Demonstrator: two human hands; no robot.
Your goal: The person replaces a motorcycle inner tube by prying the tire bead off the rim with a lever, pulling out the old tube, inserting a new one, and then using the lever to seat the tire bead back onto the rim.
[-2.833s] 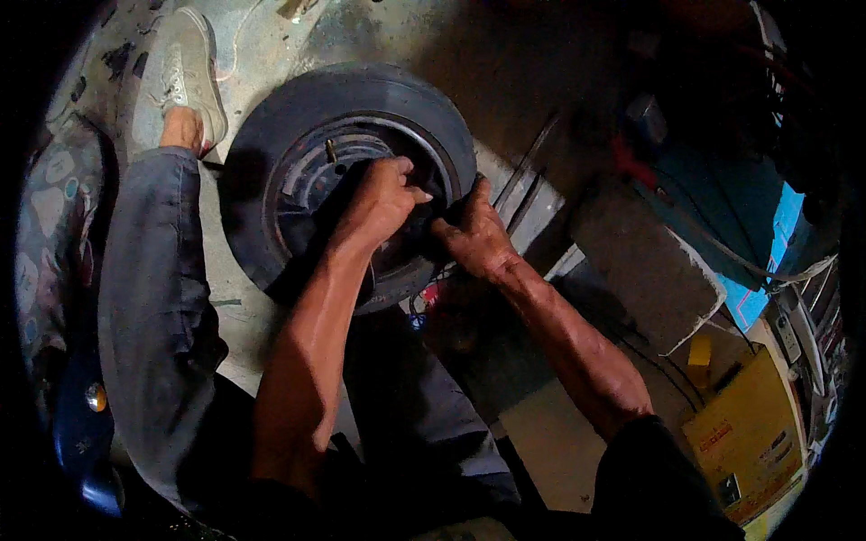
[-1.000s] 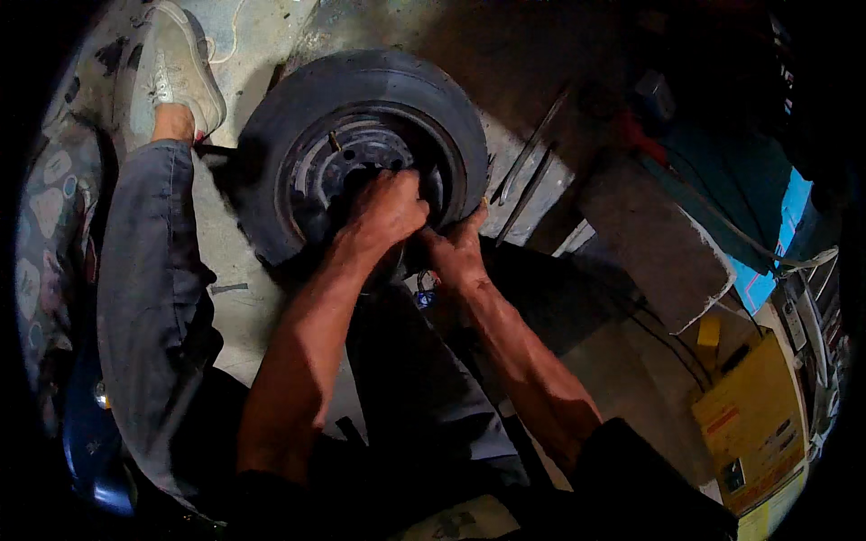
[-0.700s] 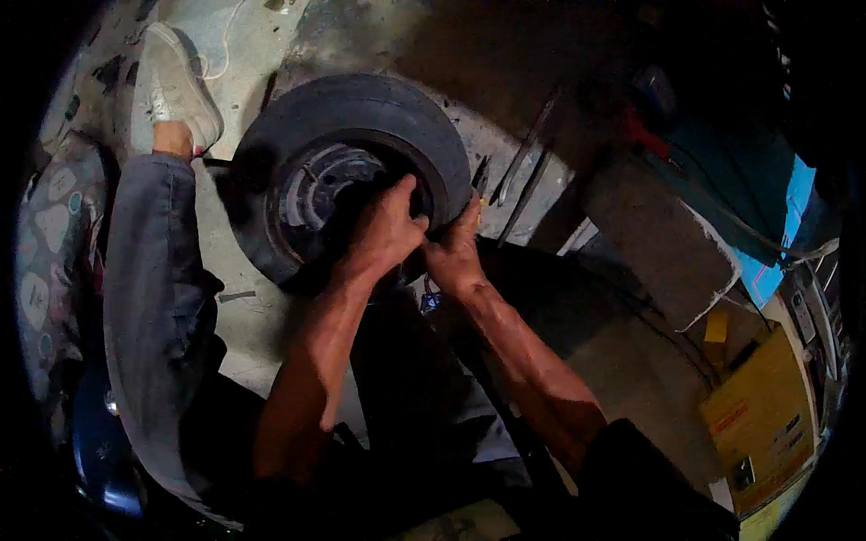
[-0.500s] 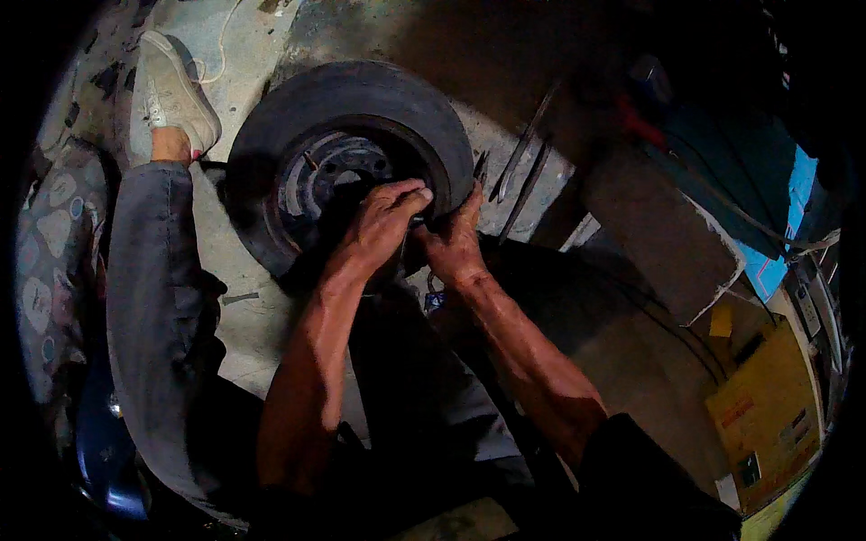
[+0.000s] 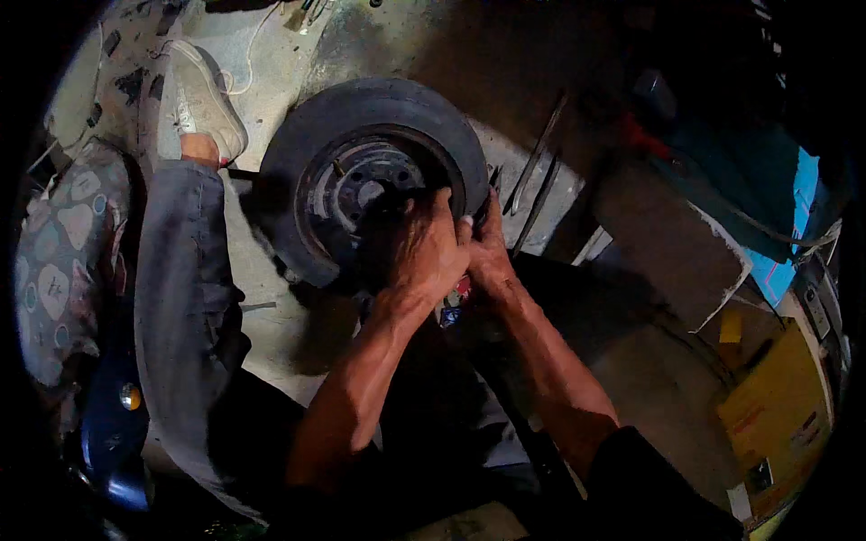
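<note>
A black tyre (image 5: 383, 101) on a dark steel wheel rim (image 5: 341, 194) lies on the floor in front of me. My left hand (image 5: 428, 248) is closed over the tyre's near right part, its fingers reaching toward the rim; the fingertips are partly in shadow. Close beside it, my right hand (image 5: 492, 257) grips the outer right side of the same tyre, with fingers along its edge. A valve stem (image 5: 339, 168) sticks up from the rim. Below my hands shows a small red and blue thing (image 5: 456, 307), too dark to name.
Two long thin metal bars, one of them a dark bar (image 5: 538, 203), lie right of the tyre. Farther right are a brown cardboard box (image 5: 672, 257) and a yellow box (image 5: 771, 410). My shoe (image 5: 207, 113) is at the left, near a white cord (image 5: 250, 59) and a patterned cushion (image 5: 68, 257).
My view has shifted, so the scene sits farther right and lower. My left hand has turned and moved closer to my right hand. More of the rim's centre shows.
</note>
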